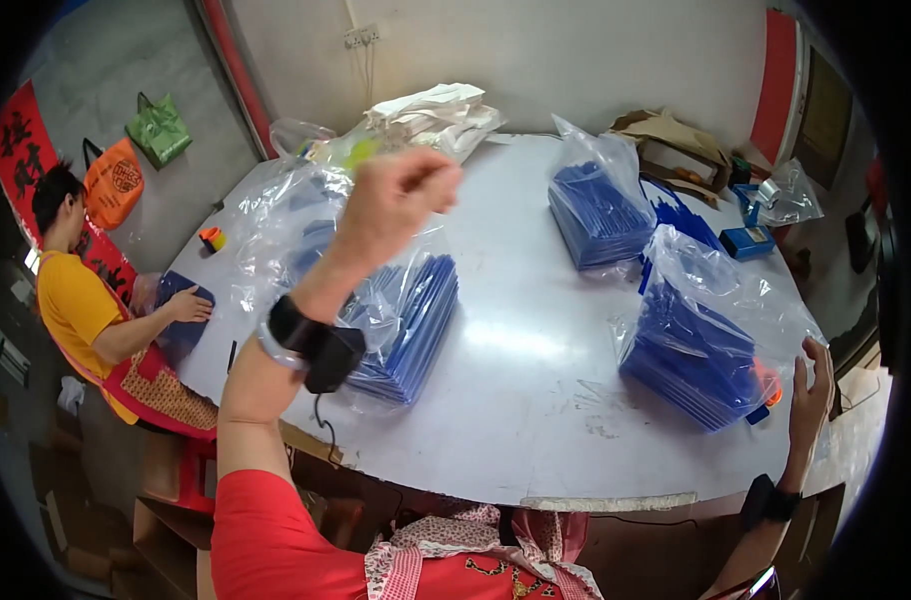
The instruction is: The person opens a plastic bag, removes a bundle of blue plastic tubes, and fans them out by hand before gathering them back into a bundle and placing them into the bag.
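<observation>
Blue pieces in a clear bag lay rightward on the white table, right hand spread beside them, left hand raised, grip indeterminable; bag handling appeared under way, the next move seemingly requiring a pinch.

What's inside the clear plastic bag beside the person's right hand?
The bag holds a stack of flat blue pieces, their layered edges showing through. Faces between the layers and the table under the stack are covered.
</observation>
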The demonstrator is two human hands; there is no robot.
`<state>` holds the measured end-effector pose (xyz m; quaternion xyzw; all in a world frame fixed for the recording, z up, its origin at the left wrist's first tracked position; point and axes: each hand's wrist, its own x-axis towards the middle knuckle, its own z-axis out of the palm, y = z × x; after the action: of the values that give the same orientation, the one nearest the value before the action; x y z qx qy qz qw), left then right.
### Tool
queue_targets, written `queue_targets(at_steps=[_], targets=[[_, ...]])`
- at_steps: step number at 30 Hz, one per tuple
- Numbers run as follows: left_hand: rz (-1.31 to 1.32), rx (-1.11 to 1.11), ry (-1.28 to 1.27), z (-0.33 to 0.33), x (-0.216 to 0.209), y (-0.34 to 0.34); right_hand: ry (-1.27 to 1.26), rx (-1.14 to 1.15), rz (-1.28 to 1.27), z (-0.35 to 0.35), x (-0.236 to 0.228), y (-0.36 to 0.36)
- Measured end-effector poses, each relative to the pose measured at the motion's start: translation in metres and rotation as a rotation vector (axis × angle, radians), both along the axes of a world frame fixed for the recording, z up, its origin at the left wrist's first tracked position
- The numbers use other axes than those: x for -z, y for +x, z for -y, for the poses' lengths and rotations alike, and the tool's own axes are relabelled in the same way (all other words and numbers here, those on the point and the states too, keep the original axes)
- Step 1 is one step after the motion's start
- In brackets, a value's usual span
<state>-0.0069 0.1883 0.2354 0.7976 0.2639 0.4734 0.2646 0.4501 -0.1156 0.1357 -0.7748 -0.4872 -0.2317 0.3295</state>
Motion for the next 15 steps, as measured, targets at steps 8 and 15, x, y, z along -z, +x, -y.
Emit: queue_targets(at_steps=[8, 15], targets=[[-0.806, -0.338, -0.352, -0.108, 0.115, -0.206, -0.060, -0.167, -0.213, 0.007, 0.029, -0.070], [-0.604, -0.151, -0.752, -0.083, 0.159, -0.114, -0.224, -0.238, -0.115, -0.001, 0.039, -0.113]])
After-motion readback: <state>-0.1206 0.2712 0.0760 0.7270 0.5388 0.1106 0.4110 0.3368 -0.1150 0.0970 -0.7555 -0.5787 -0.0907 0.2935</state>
